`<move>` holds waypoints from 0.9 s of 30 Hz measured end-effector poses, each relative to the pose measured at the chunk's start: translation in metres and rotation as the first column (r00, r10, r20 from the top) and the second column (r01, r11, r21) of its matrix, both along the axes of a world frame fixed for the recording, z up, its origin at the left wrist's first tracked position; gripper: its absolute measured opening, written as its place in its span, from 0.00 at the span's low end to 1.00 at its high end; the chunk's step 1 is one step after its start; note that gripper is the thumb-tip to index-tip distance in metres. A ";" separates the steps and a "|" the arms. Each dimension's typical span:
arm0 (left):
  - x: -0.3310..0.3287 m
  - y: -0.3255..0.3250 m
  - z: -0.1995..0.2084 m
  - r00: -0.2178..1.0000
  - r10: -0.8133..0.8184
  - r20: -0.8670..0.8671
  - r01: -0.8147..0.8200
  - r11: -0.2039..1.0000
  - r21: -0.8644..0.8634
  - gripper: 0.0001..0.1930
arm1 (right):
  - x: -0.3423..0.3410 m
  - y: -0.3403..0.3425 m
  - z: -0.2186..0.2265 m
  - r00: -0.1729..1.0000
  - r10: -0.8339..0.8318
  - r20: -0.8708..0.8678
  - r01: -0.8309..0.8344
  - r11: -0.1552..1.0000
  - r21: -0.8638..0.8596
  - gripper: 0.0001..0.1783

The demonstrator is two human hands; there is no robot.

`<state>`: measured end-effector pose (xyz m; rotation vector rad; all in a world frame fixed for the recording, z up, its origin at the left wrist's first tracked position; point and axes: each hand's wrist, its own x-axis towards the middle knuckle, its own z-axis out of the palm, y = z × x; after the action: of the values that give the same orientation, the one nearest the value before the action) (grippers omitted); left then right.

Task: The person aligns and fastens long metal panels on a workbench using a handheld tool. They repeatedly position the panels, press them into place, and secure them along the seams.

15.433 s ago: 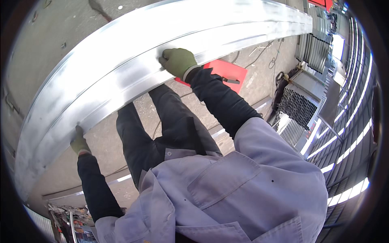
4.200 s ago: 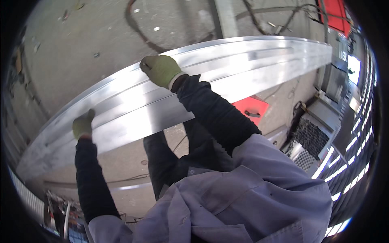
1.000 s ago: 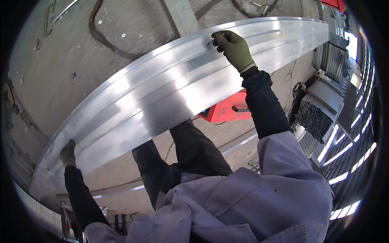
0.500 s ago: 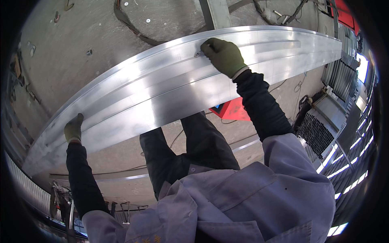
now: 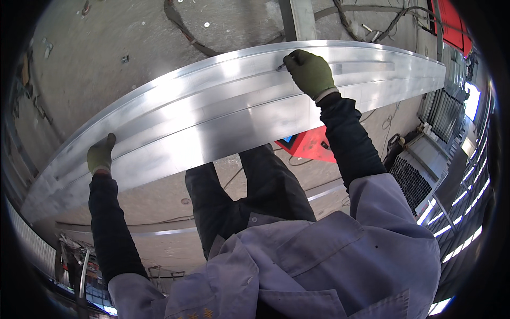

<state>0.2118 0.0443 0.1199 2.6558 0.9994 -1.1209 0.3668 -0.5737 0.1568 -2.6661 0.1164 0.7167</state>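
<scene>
A long, shiny metal panel [image 5: 228, 130] with raised lengthwise ribs lies across in front of me, passing over my legs. My right hand [image 5: 311, 74], in a green glove, is closed over its upper middle. From its fingertips pokes a small thin grey piece [image 5: 280, 67], touching or just above the surface; its kind cannot be made out. Toward the panel's left end rests my left hand [image 5: 100, 153], gloved too, on the metal, one digit stretched out. Its other fingers are mostly hidden.
Beneath the panel's near edge shows a red machine [image 5: 313, 146]. Dark cables [image 5: 183, 32] trail over the grey floor beyond the panel. Stacked metal profiles [image 5: 411, 173] stand at the right, and a metal beam [image 5: 300, 21] runs up to the far edge.
My right hand has slid rightward along the panel with the small grey piece. My left hand has stayed near the left end. The whole view has shifted slightly.
</scene>
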 end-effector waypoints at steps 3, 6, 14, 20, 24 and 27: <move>-0.003 0.004 -0.003 1.000 -0.015 -0.012 0.015 1.000 -0.008 0.43 | -0.013 0.034 0.000 1.000 -0.030 0.009 0.029 0.996 0.086 0.20; -0.002 0.006 -0.005 0.999 0.026 -0.043 -0.025 0.999 0.025 0.45 | -0.020 0.065 -0.005 1.000 0.000 0.020 -0.002 0.993 0.119 0.20; 0.004 -0.019 0.007 0.996 0.085 -0.036 -0.080 0.989 0.124 0.47 | -0.035 0.143 -0.014 0.999 0.038 0.000 -0.038 0.980 0.197 0.21; 0.013 -0.038 0.025 0.982 0.189 -0.005 -0.187 0.975 0.118 0.42 | -0.045 0.207 -0.015 0.998 0.056 -0.008 -0.052 0.965 0.257 0.20; 0.014 -0.039 0.026 0.983 0.185 -0.016 -0.182 0.976 0.121 0.43 | -0.052 0.251 -0.019 0.996 0.093 -0.016 -0.085 0.955 0.284 0.20; 0.015 -0.039 0.023 0.970 0.235 -0.057 -0.227 0.967 0.116 0.44 | -0.057 0.279 -0.023 0.993 0.122 0.002 -0.117 0.946 0.304 0.20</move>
<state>0.2271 0.0052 0.1427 2.5094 1.3797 -1.1448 0.3101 -0.2946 0.1335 -2.3873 -0.1423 0.7302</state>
